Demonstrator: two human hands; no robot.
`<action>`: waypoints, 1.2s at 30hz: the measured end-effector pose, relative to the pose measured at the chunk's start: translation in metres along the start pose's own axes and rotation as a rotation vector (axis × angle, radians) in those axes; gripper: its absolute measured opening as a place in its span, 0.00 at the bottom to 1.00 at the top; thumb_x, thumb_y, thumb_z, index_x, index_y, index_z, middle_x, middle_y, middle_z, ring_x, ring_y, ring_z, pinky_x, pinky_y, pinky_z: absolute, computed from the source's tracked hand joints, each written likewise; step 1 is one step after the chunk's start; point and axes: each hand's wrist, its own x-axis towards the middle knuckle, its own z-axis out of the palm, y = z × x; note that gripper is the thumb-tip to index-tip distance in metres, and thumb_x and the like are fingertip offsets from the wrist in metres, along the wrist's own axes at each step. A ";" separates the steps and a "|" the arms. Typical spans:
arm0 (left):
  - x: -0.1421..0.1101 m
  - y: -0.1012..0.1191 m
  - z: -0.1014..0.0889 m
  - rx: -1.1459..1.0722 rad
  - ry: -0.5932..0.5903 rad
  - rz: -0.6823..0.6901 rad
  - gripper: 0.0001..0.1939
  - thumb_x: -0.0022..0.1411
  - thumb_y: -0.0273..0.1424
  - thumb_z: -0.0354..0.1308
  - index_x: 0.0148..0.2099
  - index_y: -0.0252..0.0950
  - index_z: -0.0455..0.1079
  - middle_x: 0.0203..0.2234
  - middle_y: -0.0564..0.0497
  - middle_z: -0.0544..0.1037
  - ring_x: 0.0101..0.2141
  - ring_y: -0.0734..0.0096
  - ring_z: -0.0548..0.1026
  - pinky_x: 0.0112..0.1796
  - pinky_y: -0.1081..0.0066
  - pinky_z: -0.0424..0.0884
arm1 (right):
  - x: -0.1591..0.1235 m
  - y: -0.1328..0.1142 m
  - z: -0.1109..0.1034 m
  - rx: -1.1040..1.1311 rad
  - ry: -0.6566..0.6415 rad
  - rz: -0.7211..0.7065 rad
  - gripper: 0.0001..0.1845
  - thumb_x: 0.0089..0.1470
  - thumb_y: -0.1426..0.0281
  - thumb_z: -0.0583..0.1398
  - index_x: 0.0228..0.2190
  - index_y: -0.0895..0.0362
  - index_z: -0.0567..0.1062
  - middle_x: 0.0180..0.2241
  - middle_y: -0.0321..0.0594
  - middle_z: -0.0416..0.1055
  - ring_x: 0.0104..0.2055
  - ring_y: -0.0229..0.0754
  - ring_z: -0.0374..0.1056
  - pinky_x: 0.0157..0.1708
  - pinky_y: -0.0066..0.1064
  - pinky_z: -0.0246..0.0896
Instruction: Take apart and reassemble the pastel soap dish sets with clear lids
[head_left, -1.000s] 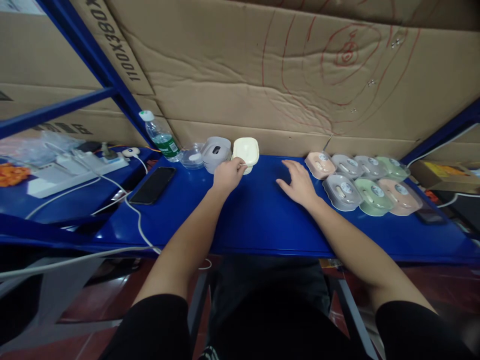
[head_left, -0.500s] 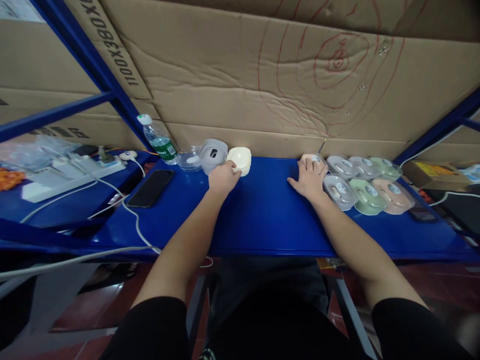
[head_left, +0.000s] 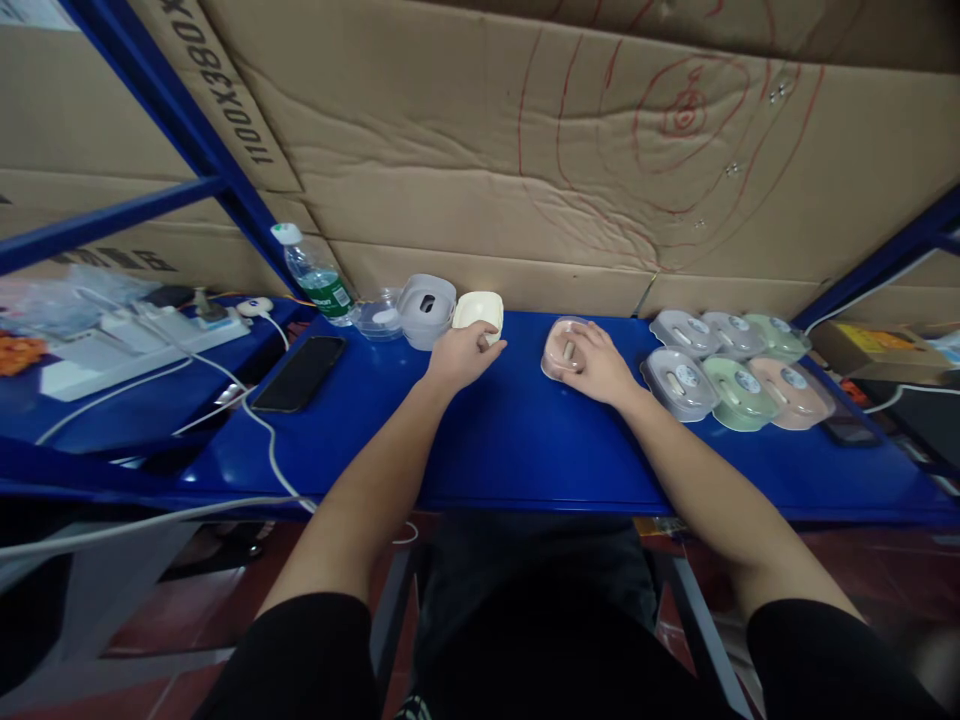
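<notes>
My right hand (head_left: 602, 368) grips the right side of a pink box with a clear lid (head_left: 559, 345), which rests on the blue table. My left hand (head_left: 463, 360) is curled at the front edge of a cream square container (head_left: 480, 308). Its fingertips are drawn together, and what they hold, if anything, is hidden. Close by on the left stands a grey container with a dark slot (head_left: 426, 308).
Lidded boxes in grey, green and pink (head_left: 742, 392) stand in two rows at the right. Leftward are a clear plastic cover (head_left: 379, 318), a water bottle (head_left: 322, 285), a phone (head_left: 300, 374) and a white cable (head_left: 274, 450). A cardboard wall (head_left: 465, 220) closes off the back.
My right hand has brought the pink box leftward, away from the rows of boxes. My left hand has shifted slightly right and towards me at the cream container.
</notes>
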 end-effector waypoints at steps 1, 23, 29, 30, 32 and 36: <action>-0.001 0.001 0.000 -0.007 -0.015 0.038 0.16 0.69 0.41 0.64 0.55 0.41 0.78 0.35 0.49 0.86 0.41 0.58 0.83 0.44 0.63 0.74 | 0.001 0.001 0.000 0.058 -0.034 -0.095 0.40 0.52 0.62 0.69 0.65 0.54 0.72 0.70 0.51 0.65 0.75 0.66 0.55 0.74 0.65 0.46; -0.006 0.002 0.006 -0.079 0.096 0.310 0.18 0.72 0.42 0.61 0.57 0.39 0.77 0.54 0.44 0.81 0.52 0.57 0.80 0.52 0.60 0.76 | 0.000 -0.002 0.013 0.444 0.030 -0.208 0.39 0.54 0.46 0.71 0.62 0.49 0.76 0.67 0.53 0.67 0.69 0.63 0.65 0.69 0.64 0.57; -0.008 0.006 0.004 -0.140 0.070 0.394 0.19 0.73 0.43 0.59 0.58 0.40 0.77 0.54 0.45 0.82 0.45 0.64 0.81 0.44 0.65 0.77 | 0.000 -0.014 0.007 0.479 0.209 -0.192 0.34 0.58 0.45 0.67 0.59 0.49 0.77 0.63 0.52 0.73 0.66 0.61 0.69 0.66 0.60 0.62; -0.009 0.007 0.003 -0.147 0.088 0.426 0.19 0.73 0.43 0.60 0.59 0.39 0.77 0.55 0.45 0.82 0.44 0.65 0.81 0.44 0.66 0.77 | -0.001 -0.016 0.006 0.496 0.259 -0.167 0.33 0.59 0.43 0.65 0.58 0.49 0.77 0.61 0.52 0.75 0.64 0.60 0.71 0.65 0.59 0.64; -0.011 0.011 0.001 -0.131 0.151 0.486 0.19 0.72 0.43 0.61 0.59 0.39 0.77 0.54 0.45 0.82 0.43 0.67 0.81 0.42 0.68 0.77 | -0.003 -0.020 0.005 0.560 0.354 -0.099 0.34 0.61 0.39 0.61 0.56 0.49 0.76 0.57 0.50 0.78 0.59 0.59 0.75 0.61 0.56 0.69; -0.014 0.018 0.003 -0.076 0.308 0.504 0.15 0.74 0.37 0.58 0.55 0.40 0.81 0.43 0.47 0.86 0.37 0.70 0.81 0.38 0.70 0.75 | -0.003 -0.028 0.008 0.796 0.463 0.091 0.34 0.63 0.35 0.55 0.54 0.47 0.74 0.44 0.44 0.82 0.41 0.53 0.82 0.45 0.49 0.77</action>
